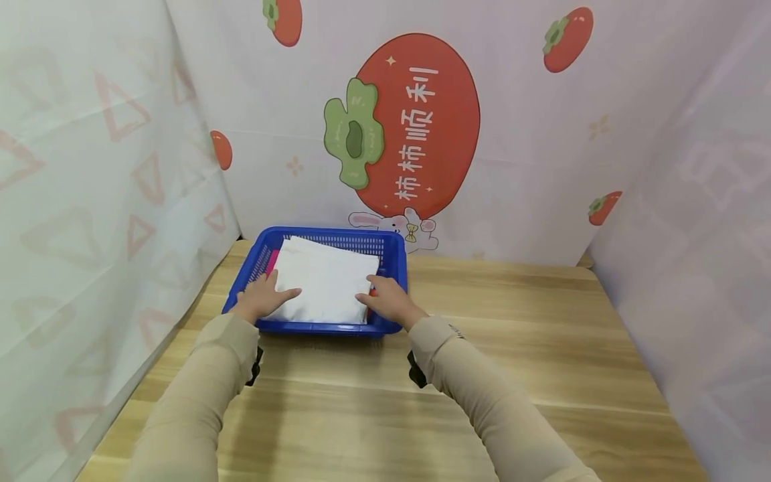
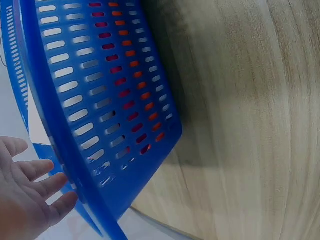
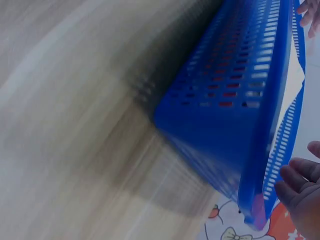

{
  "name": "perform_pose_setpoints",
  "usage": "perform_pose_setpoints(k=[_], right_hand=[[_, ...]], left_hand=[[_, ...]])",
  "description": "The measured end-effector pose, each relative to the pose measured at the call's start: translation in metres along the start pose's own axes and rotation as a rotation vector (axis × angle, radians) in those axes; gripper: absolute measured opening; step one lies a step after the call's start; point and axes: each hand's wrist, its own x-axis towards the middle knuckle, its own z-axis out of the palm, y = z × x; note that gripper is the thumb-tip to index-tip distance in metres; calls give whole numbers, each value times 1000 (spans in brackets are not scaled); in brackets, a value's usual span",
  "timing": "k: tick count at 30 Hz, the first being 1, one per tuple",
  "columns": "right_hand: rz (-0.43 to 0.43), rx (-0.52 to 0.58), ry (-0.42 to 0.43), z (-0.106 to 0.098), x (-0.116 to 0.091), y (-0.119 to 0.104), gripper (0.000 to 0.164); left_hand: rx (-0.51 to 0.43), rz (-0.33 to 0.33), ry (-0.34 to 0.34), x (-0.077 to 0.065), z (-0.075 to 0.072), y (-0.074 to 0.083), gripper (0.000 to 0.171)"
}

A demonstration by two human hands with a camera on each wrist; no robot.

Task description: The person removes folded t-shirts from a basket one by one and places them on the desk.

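Observation:
A blue plastic basket (image 1: pixel 328 328) with slotted walls holds a flat white stack (image 1: pixel 325 284) that looks like folded cloth or paper. My left hand (image 1: pixel 262 299) is over the basket's left side at the stack's edge, fingers spread. Over the right side, my right hand (image 1: pixel 391 301) reaches in with its fingers extended, close to the stack's right edge. Whether either hand touches the stack cannot be told. In the left wrist view, loose fingers (image 2: pixel 45 185) lie along the basket rim (image 2: pixel 55 125). The right wrist view has the other hand (image 3: pixel 305 192) by the opposite rim.
Pink and orange items show through the basket's slots (image 2: pixel 132 75), mostly hidden beneath the white stack. The basket stands on a wood-grain table (image 1: pixel 512 335), near its back left. White printed curtains (image 1: pixel 512 167) enclose the back and both sides.

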Motion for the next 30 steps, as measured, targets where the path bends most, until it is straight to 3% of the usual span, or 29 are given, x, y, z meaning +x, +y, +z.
perform_pose_setpoints(k=[9, 18, 26, 28, 30], right_hand=[[138, 211, -7, 11, 4, -4, 52], [293, 511, 95, 23, 9, -2, 43], [363, 764, 7, 28, 13, -1, 45], [370, 780, -19, 27, 13, 0, 46], [379, 794, -45, 26, 13, 0, 47]], left_hand=[[-42, -54, -75, 10, 4, -8, 88], [-207, -78, -107, 12, 13, -19, 86], [-384, -175, -78, 18, 6, -25, 78], [-398, -194, -77, 24, 6, -28, 74], [-386, -191, -67, 38, 12, -40, 71]])
